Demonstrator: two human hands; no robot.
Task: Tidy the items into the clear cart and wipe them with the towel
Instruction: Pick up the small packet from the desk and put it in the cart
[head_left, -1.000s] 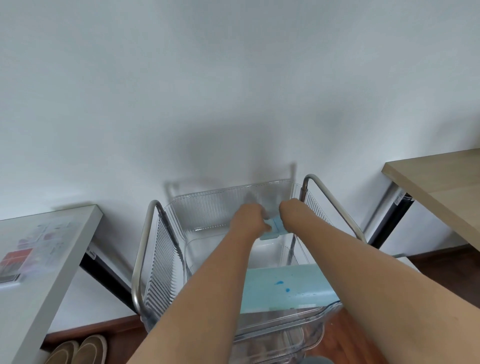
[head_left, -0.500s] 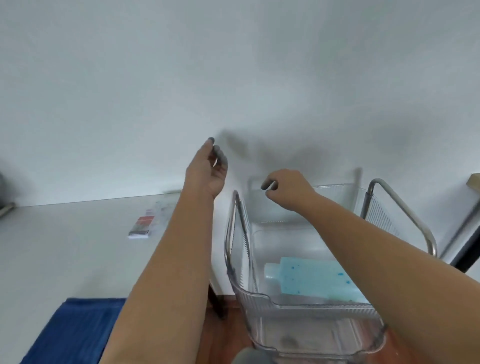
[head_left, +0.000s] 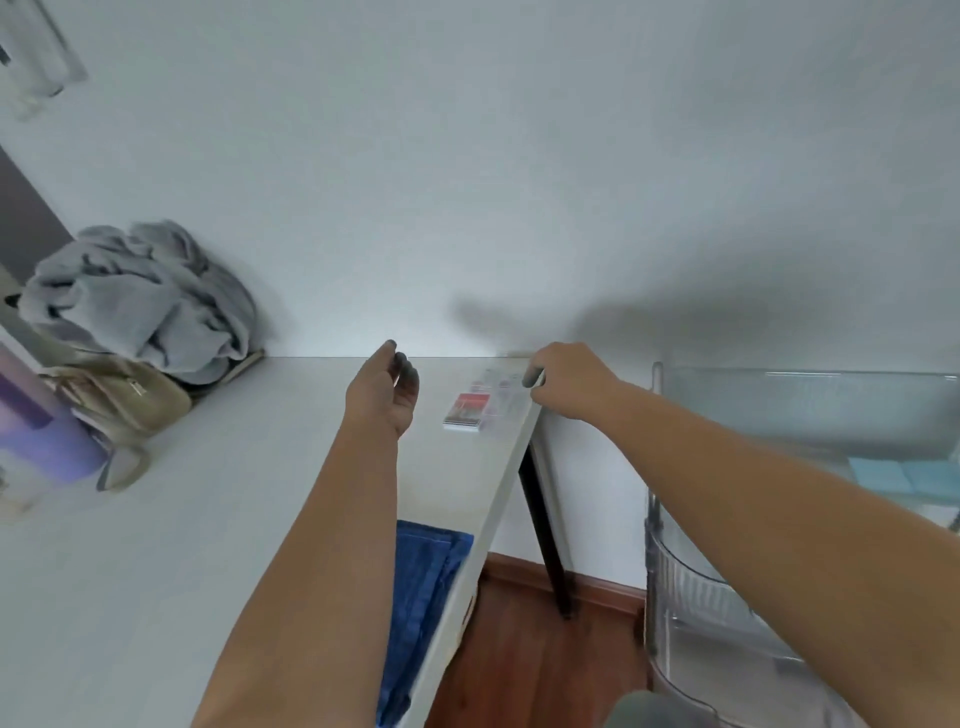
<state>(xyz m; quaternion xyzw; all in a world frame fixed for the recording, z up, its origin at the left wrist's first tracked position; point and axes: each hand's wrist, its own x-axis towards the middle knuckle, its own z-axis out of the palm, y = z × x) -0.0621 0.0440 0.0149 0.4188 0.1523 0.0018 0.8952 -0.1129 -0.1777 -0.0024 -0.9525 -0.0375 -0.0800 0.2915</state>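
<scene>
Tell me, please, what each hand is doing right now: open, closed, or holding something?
Left hand: open and empty, fingers loosely curled above the white table.
Right hand: fingers curled at the table's far corner, near the clear packet; a grip cannot be told.

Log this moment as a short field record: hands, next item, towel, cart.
left hand: open, held above the white table, holding nothing
right hand: fingers curled at the table's right edge, beside the pack
next item: red and clear flat pack lying on the table between the hands
towel: blue towel on the table's near right edge
clear cart: right of the table, a light blue item inside
</scene>
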